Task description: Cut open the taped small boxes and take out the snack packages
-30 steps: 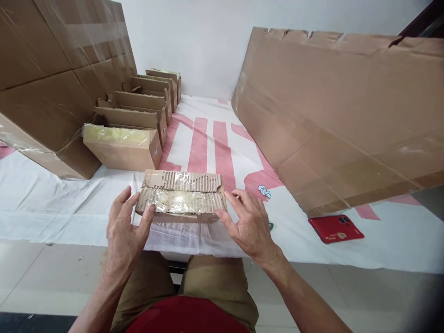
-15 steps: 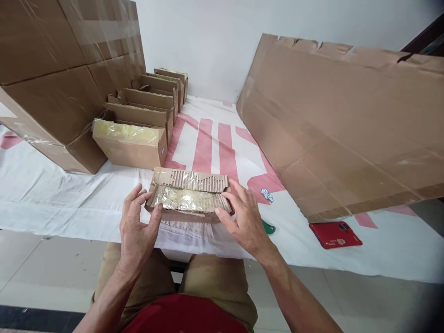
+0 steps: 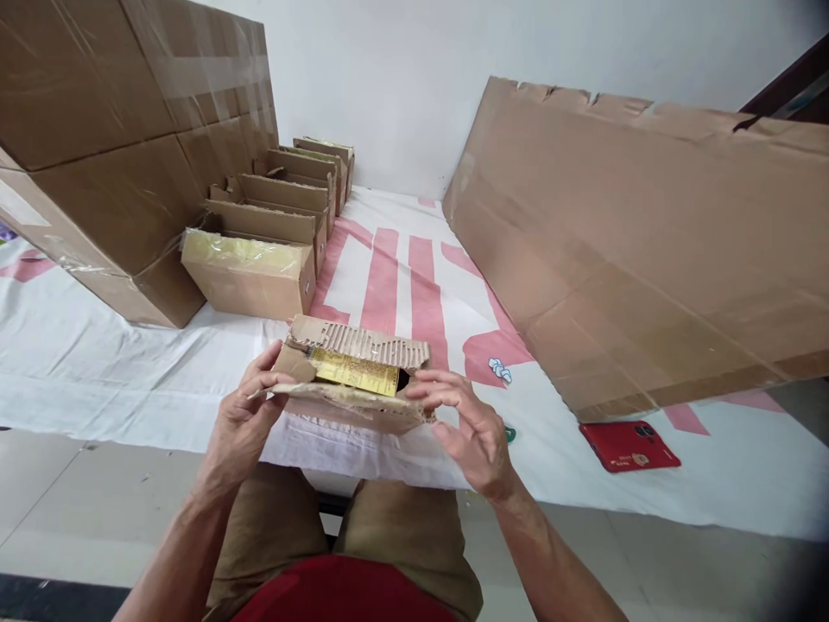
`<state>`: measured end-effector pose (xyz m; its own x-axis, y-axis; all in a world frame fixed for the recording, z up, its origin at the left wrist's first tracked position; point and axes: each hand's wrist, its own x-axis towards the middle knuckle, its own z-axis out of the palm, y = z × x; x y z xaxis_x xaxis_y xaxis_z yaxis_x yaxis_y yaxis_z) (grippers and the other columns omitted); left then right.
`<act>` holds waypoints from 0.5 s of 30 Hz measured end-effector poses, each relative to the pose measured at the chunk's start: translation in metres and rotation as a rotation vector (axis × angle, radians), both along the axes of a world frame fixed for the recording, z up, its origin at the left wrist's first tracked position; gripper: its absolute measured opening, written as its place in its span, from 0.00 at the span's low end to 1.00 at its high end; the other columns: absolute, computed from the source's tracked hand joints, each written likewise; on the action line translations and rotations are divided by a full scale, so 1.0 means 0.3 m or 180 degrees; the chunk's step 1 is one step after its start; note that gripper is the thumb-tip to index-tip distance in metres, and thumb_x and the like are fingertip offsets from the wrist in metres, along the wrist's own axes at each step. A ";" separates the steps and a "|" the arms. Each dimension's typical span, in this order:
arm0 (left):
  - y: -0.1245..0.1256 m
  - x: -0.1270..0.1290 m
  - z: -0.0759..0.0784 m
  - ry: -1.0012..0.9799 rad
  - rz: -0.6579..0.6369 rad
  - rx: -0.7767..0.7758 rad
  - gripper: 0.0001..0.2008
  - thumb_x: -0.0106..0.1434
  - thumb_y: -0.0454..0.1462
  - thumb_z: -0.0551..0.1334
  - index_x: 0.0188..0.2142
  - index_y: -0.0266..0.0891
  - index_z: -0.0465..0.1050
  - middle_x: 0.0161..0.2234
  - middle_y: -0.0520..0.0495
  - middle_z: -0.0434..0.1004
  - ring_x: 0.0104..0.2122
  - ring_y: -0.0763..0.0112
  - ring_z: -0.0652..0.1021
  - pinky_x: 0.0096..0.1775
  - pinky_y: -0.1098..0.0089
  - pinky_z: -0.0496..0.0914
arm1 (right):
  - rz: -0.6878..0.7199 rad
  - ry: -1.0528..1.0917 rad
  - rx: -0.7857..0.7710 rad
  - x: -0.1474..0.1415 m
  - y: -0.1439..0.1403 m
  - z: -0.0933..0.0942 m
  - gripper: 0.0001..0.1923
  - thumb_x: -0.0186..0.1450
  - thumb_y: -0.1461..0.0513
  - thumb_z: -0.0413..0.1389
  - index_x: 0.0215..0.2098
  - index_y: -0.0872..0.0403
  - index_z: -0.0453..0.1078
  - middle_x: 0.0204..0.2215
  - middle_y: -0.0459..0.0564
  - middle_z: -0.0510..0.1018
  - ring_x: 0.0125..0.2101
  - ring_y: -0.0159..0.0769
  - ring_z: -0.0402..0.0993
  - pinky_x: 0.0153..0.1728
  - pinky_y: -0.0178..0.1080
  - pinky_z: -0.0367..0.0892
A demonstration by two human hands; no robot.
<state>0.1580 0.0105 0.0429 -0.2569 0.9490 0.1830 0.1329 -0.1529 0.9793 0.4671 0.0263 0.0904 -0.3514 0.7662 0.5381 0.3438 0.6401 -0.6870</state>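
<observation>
A small, worn cardboard box (image 3: 353,413) with torn, taped flaps sits at the near edge of the table, right in front of me. My left hand (image 3: 244,421) grips the left end of its near flap. My right hand (image 3: 467,429) holds the right end of the same flap. The near flap is lifted toward me, and a yellow packet (image 3: 355,371) shows inside the box. The far flap (image 3: 360,340) stands open with bare corrugation showing.
A row of several small cardboard boxes (image 3: 252,275) runs back along the left, beside a large taped carton (image 3: 97,138). A big flat cardboard sheet (image 3: 635,233) leans at the right. A red phone (image 3: 629,446) lies on the white-and-pink table cloth (image 3: 395,268).
The box's near flap lay shut under both hands; both hands have now pulled it up and toward me, uncovering the yellow packet inside.
</observation>
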 end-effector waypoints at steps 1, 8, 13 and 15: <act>-0.002 -0.013 0.001 -0.0168 -0.0166 -0.0085 0.18 0.57 0.53 0.73 0.36 0.43 0.83 0.70 0.39 0.66 0.70 0.41 0.66 0.66 0.47 0.67 | 0.0083 0.0003 -0.0079 0.012 0.004 0.015 0.10 0.74 0.54 0.53 0.45 0.47 0.75 0.43 0.53 0.86 0.56 0.51 0.78 0.56 0.57 0.71; -0.009 -0.032 0.035 -0.0656 -0.0552 -0.0243 0.32 0.61 0.67 0.58 0.35 0.43 0.84 0.73 0.43 0.62 0.68 0.37 0.69 0.60 0.42 0.73 | 0.0166 -0.1348 -0.0216 -0.017 0.070 0.130 0.22 0.79 0.50 0.47 0.42 0.47 0.82 0.40 0.49 0.86 0.46 0.45 0.81 0.50 0.53 0.72; -0.001 -0.030 0.005 -0.0064 -0.0461 -0.0117 0.13 0.56 0.46 0.70 0.38 0.43 0.83 0.74 0.42 0.60 0.73 0.37 0.60 0.68 0.40 0.60 | -0.0106 -0.2190 0.0127 -0.077 0.066 0.171 0.23 0.80 0.51 0.45 0.59 0.52 0.74 0.63 0.56 0.76 0.58 0.50 0.75 0.54 0.55 0.71; -0.001 -0.033 -0.009 0.0058 -0.0463 -0.0039 0.11 0.56 0.41 0.68 0.39 0.44 0.82 0.74 0.42 0.59 0.73 0.40 0.59 0.70 0.40 0.57 | -0.0189 -0.2370 0.0299 -0.088 0.075 0.172 0.24 0.80 0.51 0.45 0.61 0.54 0.72 0.70 0.59 0.68 0.63 0.53 0.71 0.56 0.57 0.71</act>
<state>0.1480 0.0101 0.0402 -0.1133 0.9781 0.1744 0.1281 -0.1597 0.9788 0.4406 0.0489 0.1420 -0.6074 0.7578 0.2384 0.7319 0.6505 -0.2028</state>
